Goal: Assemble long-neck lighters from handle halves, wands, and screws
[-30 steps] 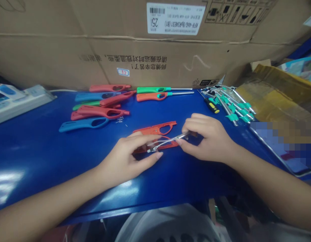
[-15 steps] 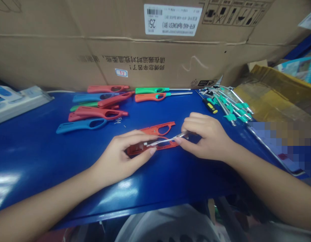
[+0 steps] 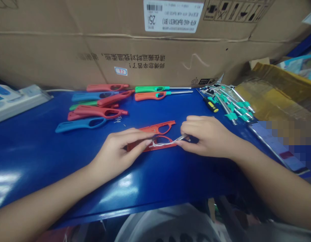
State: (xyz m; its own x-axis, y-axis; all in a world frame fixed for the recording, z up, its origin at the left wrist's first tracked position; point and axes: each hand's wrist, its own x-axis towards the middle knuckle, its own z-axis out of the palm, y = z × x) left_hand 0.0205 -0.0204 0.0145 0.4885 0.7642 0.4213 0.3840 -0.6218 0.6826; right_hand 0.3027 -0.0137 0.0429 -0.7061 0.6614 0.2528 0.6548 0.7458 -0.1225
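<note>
My left hand is closed, with thumb and forefinger pinching the end of a thin whitish wire. Any small part between the fingertips is mostly hidden. The wire runs over an opened red lighter shell half on the table and up to a short silver metal tube. My right hand grips that tube between thumb and curled fingers, just right of the shell. Behind it lies the other red shell half, its trigger loop showing.
Several lighter bodies in red, blue and green lie at the left, near small loose screws. Two lighters with metal barrels lie at the back. Right of them are a screwdriver and a pile of tubes with green triggers. A cardboard box stands behind.
My left fingertips have closed on the wire's end, where a small metal piece showed before. The wire now lies lower and more bent over the red shell; my right hand has barely moved.
</note>
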